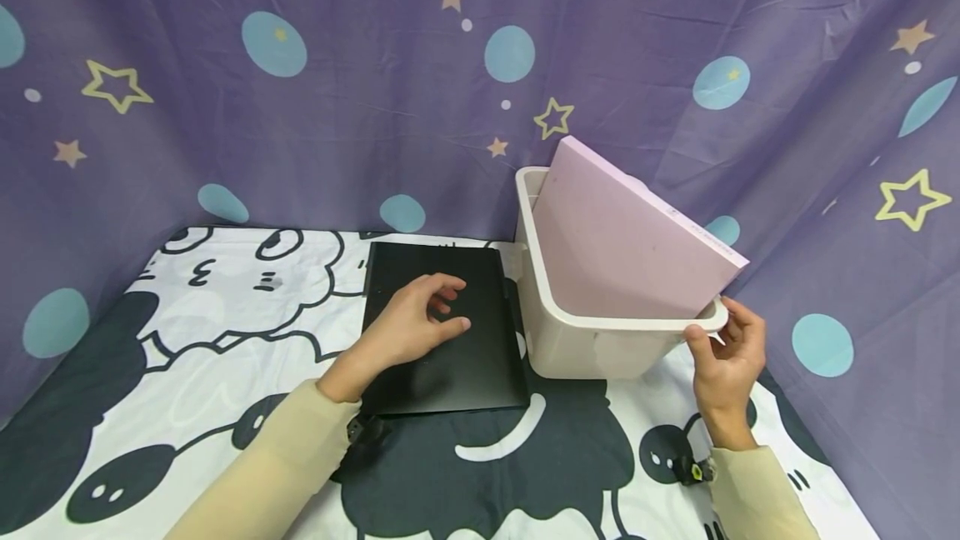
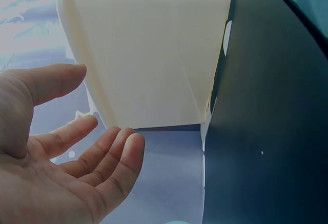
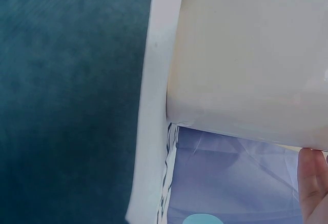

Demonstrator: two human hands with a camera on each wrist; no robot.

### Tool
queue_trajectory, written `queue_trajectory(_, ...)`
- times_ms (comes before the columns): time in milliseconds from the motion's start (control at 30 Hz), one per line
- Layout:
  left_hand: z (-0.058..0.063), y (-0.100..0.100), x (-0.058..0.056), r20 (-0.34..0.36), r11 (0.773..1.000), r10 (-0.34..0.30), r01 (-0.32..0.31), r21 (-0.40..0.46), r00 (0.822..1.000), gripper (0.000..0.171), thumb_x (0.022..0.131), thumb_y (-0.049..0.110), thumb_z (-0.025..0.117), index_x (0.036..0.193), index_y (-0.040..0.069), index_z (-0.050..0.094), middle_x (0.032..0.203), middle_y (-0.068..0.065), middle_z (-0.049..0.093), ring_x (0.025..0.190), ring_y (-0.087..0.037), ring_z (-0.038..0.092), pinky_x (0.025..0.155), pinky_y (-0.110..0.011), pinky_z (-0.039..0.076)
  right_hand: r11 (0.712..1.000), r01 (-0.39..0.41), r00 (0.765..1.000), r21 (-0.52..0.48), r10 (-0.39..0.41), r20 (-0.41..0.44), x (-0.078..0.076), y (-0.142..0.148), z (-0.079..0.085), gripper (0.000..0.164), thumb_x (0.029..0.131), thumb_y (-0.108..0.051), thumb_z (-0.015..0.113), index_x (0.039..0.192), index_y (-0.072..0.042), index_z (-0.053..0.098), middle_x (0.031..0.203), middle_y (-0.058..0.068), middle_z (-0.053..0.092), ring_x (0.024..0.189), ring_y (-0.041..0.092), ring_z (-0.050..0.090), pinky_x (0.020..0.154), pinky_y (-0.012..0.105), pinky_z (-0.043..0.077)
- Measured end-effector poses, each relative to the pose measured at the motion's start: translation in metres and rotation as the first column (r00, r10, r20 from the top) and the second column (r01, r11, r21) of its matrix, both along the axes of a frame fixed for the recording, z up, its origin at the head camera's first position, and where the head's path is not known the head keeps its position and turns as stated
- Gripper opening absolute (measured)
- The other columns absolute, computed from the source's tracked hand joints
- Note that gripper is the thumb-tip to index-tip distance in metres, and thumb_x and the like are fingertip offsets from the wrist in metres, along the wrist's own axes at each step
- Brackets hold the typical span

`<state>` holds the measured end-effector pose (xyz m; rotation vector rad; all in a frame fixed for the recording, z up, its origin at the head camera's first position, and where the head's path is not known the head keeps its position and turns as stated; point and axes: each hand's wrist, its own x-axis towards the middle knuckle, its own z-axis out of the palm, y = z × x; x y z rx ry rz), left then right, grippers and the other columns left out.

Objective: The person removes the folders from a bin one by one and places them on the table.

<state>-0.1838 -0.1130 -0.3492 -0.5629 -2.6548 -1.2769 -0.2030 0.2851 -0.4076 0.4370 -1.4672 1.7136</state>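
A cream plastic storage bin [image 1: 577, 348] stands at the right of the bed-like surface. Inside it a flat pink box [image 1: 615, 248] leans at a slant, its upper part rising above the rim; small print runs along its edge. At the bin's front right corner my right hand [image 1: 729, 365] pinches the rim between thumb and fingers; the right wrist view catches only fingertips [image 3: 310, 167] at the bin's edge. Left of the bin lies a flat black rectangular panel [image 1: 465, 365]. My left hand [image 1: 412, 319] hovers over it, thumb and loosely bent fingers apart, holding nothing.
A white and dark grey cartoon-print cloth [image 1: 225, 390] covers the surface. Behind it and on the right hangs a purple curtain [image 1: 375, 107] with stars and blue spots, close to the bin's back.
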Motion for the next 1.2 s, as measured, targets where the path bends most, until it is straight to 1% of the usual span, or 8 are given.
queue_trajectory(233,0.003,0.008,-0.001,0.019,1.000,-0.018,0.018,-0.005,1.000,0.049,0.081,0.018,0.076,0.126,0.007,0.058,0.110,-0.009,0.059,0.093,-0.023,0.061,0.074,-0.030,0.052,1.000,0.007,1.000,0.013,-0.008,0.003,0.000,0.000,0.000,0.060,0.075,0.001,0.076,0.125,0.015,0.045,0.106,0.017,0.063,0.085,0.017,0.060,0.069,0.019,0.051)
queue_trajectory(433,0.003,0.013,-0.003,0.016,0.999,-0.034,0.034,-0.001,0.999,0.048,0.081,0.017,0.075,0.125,0.007,0.058,0.110,-0.009,0.059,0.093,-0.023,0.061,0.074,-0.029,0.052,1.000,0.002,1.000,0.004,-0.002,0.005,0.000,0.000,0.000,0.060,0.075,0.001,0.076,0.125,0.015,0.046,0.106,0.018,0.063,0.085,0.017,0.060,0.069,0.019,0.051)
queue_trajectory(600,0.006,0.016,-0.005,0.016,0.999,-0.052,0.052,0.000,0.999,0.049,0.082,0.018,0.075,0.126,0.007,0.057,0.110,-0.009,0.059,0.093,-0.023,0.061,0.075,-0.029,0.052,1.000,-0.001,1.000,0.000,0.001,0.001,0.000,0.000,0.001,0.061,0.075,0.000,0.077,0.125,0.015,0.046,0.106,0.018,0.063,0.084,0.017,0.060,0.068,0.018,0.051)
queue_trajectory(833,0.011,0.020,-0.006,0.010,0.999,-0.052,0.052,0.001,0.999,0.048,0.082,0.018,0.074,0.126,0.008,0.057,0.111,-0.008,0.059,0.094,-0.023,0.060,0.076,-0.030,0.052,1.000,0.008,1.000,0.021,-0.008,0.004,0.000,0.000,0.002,0.062,0.076,-0.002,0.077,0.125,0.016,0.045,0.106,0.017,0.063,0.085,0.017,0.060,0.068,0.018,0.051)
queue_trajectory(1200,0.019,0.030,-0.010,-0.003,0.997,-0.073,0.073,0.014,0.997,0.048,0.082,0.018,0.075,0.125,0.008,0.057,0.110,-0.008,0.059,0.094,-0.023,0.061,0.076,-0.031,0.053,1.000,0.010,1.000,0.016,-0.010,0.006,0.000,0.001,0.000,0.062,0.075,-0.002,0.077,0.126,0.015,0.046,0.107,0.018,0.063,0.085,0.017,0.060,0.068,0.018,0.051)
